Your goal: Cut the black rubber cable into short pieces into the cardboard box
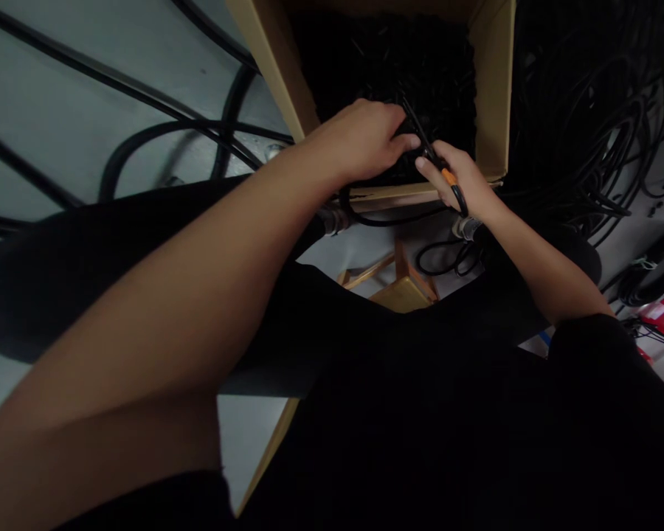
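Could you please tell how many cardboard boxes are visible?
1. The open cardboard box is at the top middle of the picture, with small dark pieces inside. The picture's edge cuts it off; others may be hidden.

"How many open brown cardboard boxes?"
"One."
"Slim orange-and-black tools?"
"One, plus one bare left hand, one bare right hand."
"Coiled black cables?"
"Many, too tangled to count."

Orange-and-black handle, tan cardboard box

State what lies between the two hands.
In the head view, the dark front of an orange-marked tool lies between the left hand and the right hand.
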Available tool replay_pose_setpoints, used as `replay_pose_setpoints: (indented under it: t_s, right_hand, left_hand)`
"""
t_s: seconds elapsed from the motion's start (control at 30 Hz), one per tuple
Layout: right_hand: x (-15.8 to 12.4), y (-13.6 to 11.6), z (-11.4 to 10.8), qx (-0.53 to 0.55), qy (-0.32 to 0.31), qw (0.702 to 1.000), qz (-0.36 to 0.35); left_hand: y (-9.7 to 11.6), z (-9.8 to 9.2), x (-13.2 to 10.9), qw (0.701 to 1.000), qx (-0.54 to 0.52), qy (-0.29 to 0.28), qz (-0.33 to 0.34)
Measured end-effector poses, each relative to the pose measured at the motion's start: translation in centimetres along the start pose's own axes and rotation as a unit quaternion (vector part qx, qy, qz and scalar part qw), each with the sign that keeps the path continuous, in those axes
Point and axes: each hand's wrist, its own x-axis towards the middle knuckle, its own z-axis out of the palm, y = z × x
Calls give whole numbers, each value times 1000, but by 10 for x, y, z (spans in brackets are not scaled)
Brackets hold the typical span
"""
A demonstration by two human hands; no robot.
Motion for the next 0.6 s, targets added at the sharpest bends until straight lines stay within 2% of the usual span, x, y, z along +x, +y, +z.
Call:
replay_pose_setpoints:
  t_s: [0.1, 0.2, 0.47, 0.6]
  right_hand:
    - [-1, 5, 1, 31, 14, 999, 19]
    - [-2, 13, 0, 51, 21, 998, 33]
    - [1, 29, -4, 96, -27, 993, 60]
    - [7, 31, -7, 110, -44, 990, 70]
  left_hand:
    - [13, -9, -11, 999, -8, 34, -32]
    - [17, -15, -16, 998, -24, 44, -36]
    - [-1, -7, -9, 999, -23, 29, -10]
    - [-1, -4, -8, 1000, -29, 7, 1]
